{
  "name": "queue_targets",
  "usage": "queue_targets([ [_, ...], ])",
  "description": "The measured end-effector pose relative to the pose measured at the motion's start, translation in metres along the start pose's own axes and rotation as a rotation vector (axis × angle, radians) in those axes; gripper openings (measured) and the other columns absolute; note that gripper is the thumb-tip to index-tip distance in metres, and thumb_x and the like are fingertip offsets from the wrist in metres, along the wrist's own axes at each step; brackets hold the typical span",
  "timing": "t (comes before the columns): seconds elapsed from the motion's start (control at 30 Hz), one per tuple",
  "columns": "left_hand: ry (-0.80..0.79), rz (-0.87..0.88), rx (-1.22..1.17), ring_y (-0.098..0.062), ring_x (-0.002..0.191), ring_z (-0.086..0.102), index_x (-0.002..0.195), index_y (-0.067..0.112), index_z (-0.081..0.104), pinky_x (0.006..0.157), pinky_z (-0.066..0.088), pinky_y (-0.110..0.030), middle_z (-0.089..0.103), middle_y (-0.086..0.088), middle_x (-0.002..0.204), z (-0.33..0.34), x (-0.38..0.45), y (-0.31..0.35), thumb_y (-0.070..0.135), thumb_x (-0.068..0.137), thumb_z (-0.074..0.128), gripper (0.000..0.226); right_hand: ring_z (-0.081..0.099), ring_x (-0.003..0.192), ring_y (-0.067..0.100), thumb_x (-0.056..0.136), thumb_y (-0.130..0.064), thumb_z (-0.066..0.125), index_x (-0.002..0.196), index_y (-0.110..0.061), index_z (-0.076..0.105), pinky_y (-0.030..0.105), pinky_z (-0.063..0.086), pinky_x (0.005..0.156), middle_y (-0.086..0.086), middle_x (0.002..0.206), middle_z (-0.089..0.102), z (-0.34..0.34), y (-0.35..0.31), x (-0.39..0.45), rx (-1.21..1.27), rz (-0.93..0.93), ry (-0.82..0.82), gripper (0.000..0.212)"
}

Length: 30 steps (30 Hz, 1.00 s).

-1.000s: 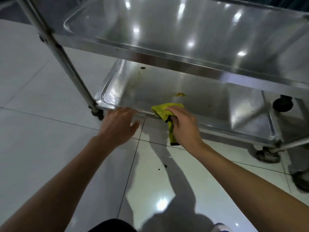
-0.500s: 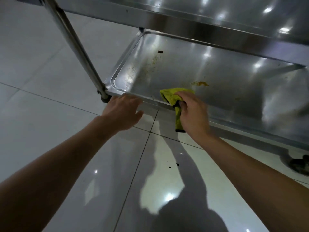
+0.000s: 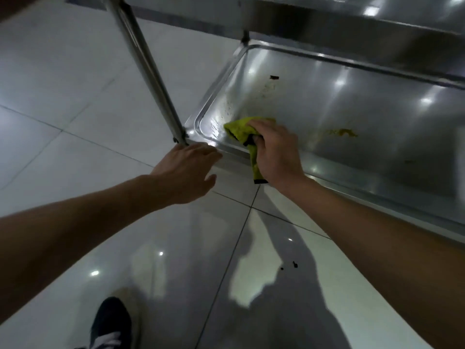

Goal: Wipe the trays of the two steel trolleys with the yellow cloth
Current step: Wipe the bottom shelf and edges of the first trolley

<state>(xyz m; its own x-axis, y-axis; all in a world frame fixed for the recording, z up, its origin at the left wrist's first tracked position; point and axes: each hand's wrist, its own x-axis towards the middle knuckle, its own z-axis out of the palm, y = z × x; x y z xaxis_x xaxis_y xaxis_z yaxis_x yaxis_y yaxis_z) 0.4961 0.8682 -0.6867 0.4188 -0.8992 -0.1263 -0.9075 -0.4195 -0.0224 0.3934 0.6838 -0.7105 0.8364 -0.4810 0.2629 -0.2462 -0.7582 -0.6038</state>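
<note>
Lower tray runs off the right edge beyond the right hand; upper tray above it cut by the top edge; yellow cloth partly hidden under the right hand's fingers; left hand fingertips hidden under the tray rim; shoe below the left forearm cropped at the bottom edge; floor specks too small to identify.

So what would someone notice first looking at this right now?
Probably the yellow cloth, gripped by the right hand in the near left corner of the lower steel tray. Next, the orange-yellow smear on the tray to the cloth's right, and the left hand by the tray's corner.
</note>
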Motion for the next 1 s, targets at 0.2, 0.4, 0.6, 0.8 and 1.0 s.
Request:
queue_targets([
  [0.2, 0.018, -0.027, 0.017, -0.025, 0.123, 0.053, 0.121, 0.017, 0.055, 0.093, 0.044, -0.041, 0.057, -0.002, 0.126, 0.036, 0.033, -0.055, 0.036, 0.092, 0.057, 0.035, 0.053, 0.123, 0.025, 0.100, -0.011, 0.046, 0.130, -0.020, 0.063, 0.035, 0.036, 0.108, 0.001, 0.134, 0.061, 0.045, 0.010, 0.017, 0.005, 0.046, 0.066, 0.036],
  [0.4, 0.046, -0.013, 0.013, -0.022, 0.113, 0.057, 0.113, 0.014, 0.057, 0.086, 0.050, -0.039, 0.058, -0.001, 0.116, 0.044, 0.041, -0.079, 0.035, 0.092, 0.053, 0.030, 0.056, 0.111, 0.020, 0.096, -0.011, 0.051, 0.122, -0.015, 0.066, 0.015, 0.027, 0.092, 0.003, 0.123, 0.067, 0.081, -0.007, 0.032, 0.018, 0.120, 0.200, 0.031],
  [0.6, 0.084, -0.005, 0.037, -0.020, 0.114, 0.058, 0.113, 0.018, 0.065, 0.091, 0.047, -0.036, 0.062, 0.002, 0.119, 0.052, 0.054, -0.083, 0.033, 0.093, 0.046, 0.031, 0.053, 0.121, 0.026, 0.096, -0.016, 0.054, 0.123, -0.015, 0.066, 0.041, 0.041, 0.103, 0.004, 0.128, 0.064, 0.123, -0.036, 0.070, 0.082, 0.180, 0.170, 0.030],
  [0.8, 0.102, -0.026, 0.052, -0.019, 0.098, 0.063, 0.093, 0.021, 0.070, 0.084, 0.048, -0.034, 0.068, 0.001, 0.097, 0.048, 0.057, -0.084, 0.033, 0.090, 0.049, 0.024, -0.001, 0.153, 0.025, 0.101, -0.027, 0.039, 0.151, -0.030, 0.037, 0.052, 0.022, 0.115, -0.002, 0.165, 0.014, 0.129, -0.029, 0.068, -0.096, 0.230, -0.209, 0.050],
  [1.0, 0.130, -0.023, 0.006, -0.019, 0.091, 0.063, 0.090, 0.021, 0.068, 0.072, 0.049, -0.032, 0.068, 0.001, 0.093, 0.045, 0.060, -0.088, 0.029, 0.089, 0.050, 0.019, 0.008, 0.151, 0.031, 0.104, -0.029, 0.036, 0.154, -0.028, 0.026, 0.050, 0.037, 0.108, -0.005, 0.165, 0.011, 0.121, -0.026, 0.066, -0.336, 0.122, -0.300, 0.051],
])
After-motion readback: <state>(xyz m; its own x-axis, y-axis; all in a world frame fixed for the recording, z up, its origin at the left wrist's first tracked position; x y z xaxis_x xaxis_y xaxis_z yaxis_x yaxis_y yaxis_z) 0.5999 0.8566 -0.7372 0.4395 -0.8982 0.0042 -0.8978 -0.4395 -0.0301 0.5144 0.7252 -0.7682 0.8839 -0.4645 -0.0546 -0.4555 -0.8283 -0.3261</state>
